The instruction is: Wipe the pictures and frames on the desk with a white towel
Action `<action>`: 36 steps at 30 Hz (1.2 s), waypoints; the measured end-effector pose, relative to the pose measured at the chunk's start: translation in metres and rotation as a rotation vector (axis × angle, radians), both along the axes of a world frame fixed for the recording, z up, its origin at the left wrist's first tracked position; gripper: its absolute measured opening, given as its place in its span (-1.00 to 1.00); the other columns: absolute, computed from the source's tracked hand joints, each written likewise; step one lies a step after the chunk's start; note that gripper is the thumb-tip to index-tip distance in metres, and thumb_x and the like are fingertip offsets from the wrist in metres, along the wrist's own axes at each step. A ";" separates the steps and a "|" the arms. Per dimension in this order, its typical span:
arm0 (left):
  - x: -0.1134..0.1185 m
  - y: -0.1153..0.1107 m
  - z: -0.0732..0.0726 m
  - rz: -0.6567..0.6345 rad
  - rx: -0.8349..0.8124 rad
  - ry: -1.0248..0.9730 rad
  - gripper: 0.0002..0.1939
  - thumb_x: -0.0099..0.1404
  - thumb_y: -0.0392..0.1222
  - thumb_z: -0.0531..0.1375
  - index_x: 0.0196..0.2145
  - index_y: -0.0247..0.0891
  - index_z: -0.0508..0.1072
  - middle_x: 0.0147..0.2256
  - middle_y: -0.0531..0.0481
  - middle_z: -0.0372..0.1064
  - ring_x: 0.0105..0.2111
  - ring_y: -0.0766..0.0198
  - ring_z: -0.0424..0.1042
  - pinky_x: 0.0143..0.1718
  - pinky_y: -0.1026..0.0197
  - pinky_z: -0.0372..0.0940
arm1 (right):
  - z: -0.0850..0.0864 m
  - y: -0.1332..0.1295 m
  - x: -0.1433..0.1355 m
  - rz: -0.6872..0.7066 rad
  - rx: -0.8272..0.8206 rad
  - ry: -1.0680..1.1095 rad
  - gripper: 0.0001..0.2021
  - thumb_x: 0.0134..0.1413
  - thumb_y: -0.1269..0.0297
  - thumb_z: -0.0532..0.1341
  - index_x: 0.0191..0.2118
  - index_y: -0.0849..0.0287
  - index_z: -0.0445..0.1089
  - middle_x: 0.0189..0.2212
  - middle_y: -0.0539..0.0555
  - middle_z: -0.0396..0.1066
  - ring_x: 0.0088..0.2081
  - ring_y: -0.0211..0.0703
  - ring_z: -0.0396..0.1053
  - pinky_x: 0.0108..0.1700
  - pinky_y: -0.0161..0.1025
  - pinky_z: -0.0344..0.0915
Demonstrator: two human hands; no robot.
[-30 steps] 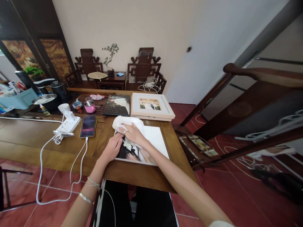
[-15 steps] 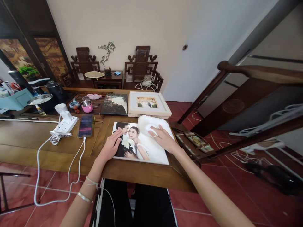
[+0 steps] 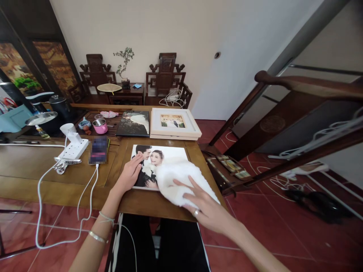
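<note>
A photo panel point(image 3: 147, 170) with a printed picture of a couple lies flat on the wooden table, near its front edge. My left hand point(image 3: 131, 173) rests on the panel's left side, fingers stretched out and holding nothing. My right hand point(image 3: 200, 200) grips a fluffy white cloth point(image 3: 172, 181), its fingers pressed into the fabric. This cloth covers the panel's lower right part and hangs over that corner onto the table. Just behind the panel are a light wooden picture frame point(image 3: 195, 130) and a dark photo panel point(image 3: 130, 124).
To the left are a charging phone point(image 3: 99, 150), a white power strip point(image 3: 75, 149), a metal clip point(image 3: 64, 165) and a pink cup point(image 3: 100, 127). White cables hang over the front edge. A dark wooden chair point(image 3: 246, 139) stands close on the right.
My right hand has drawn the white cloth down toward me, from the panel's upper right corner to its lower right. My left hand stays on the panel's left side.
</note>
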State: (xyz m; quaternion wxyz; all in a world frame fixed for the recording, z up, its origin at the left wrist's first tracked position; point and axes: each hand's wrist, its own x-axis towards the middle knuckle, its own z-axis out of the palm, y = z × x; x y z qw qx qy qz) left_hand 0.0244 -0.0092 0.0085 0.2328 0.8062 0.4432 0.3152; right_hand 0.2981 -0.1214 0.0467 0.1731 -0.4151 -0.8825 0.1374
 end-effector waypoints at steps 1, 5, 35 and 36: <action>0.000 0.000 0.000 -0.005 0.000 0.007 -0.54 0.42 -0.12 -0.12 0.19 -0.26 0.25 0.25 -0.09 0.09 0.27 0.17 0.04 0.29 -0.04 -0.05 | -0.001 0.012 0.001 -0.022 0.003 0.004 -0.75 0.25 0.31 0.00 -0.25 0.12 0.43 0.14 0.14 0.29 0.24 0.04 0.10 0.29 0.19 -0.11; -0.002 0.002 -0.004 -0.011 0.006 0.017 -0.55 0.42 -0.13 -0.12 0.20 -0.22 0.24 0.25 -0.07 0.09 0.28 0.19 0.02 0.29 -0.02 -0.05 | -0.009 0.070 0.008 -0.123 0.005 0.022 -0.69 0.27 0.22 -0.04 -0.12 0.11 0.43 0.08 0.12 0.37 0.13 0.06 0.28 0.27 0.15 -0.03; -0.001 0.000 -0.002 0.001 -0.003 0.014 -0.54 0.42 -0.11 -0.11 0.18 -0.27 0.25 0.26 -0.10 0.08 0.28 0.18 0.03 0.30 0.00 -0.07 | -0.002 0.011 0.008 -0.041 -0.095 0.013 -0.72 0.26 0.24 -0.02 -0.23 0.14 0.43 0.19 0.17 0.21 0.28 0.09 -0.01 0.29 0.19 -0.11; -0.002 0.001 -0.001 0.000 -0.005 0.016 -0.54 0.42 -0.11 -0.12 0.18 -0.28 0.25 0.25 -0.11 0.09 0.28 0.19 0.03 0.30 0.00 -0.07 | -0.006 0.025 0.009 -0.076 -0.091 0.028 -0.71 0.26 0.22 -0.02 -0.17 0.13 0.43 0.17 0.16 0.26 0.27 0.10 0.00 0.28 0.18 -0.08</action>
